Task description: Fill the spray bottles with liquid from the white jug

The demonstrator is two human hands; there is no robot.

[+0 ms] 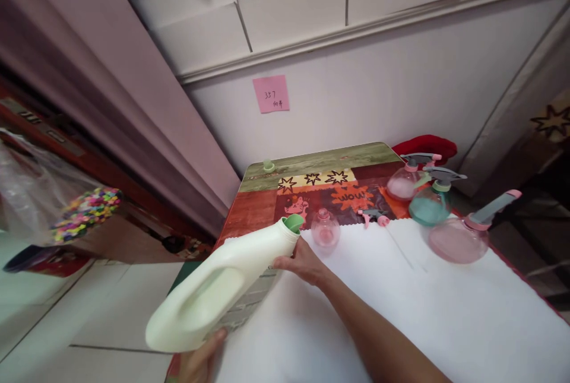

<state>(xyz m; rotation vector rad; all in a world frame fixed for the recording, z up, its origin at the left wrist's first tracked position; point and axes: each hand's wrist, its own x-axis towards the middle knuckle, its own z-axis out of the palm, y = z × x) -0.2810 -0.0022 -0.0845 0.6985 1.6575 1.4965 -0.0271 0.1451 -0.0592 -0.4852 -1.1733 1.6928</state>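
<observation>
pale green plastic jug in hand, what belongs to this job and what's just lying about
Likely in the job:
pale green plastic jug, held, tilted
round clear pink plastic bottle, uncapped
grey-and-pink plastic spray head, lying loose
perhaps three round plastic spray bottles

Apparently just lying about:
square pink paper note on wall
clear plastic bag

You hold a pale green jug tilted above the table's left edge, your right hand at its neck and your left hand, blurred, at its base. Just beside the jug's mouth, and apart from it, stands a pink bottle without a sprayer. To its right, a loose spray head lies partly on the white sheet. Three spray bottles stand near the table's right edge; a green cap sits by the far left corner.
</observation>
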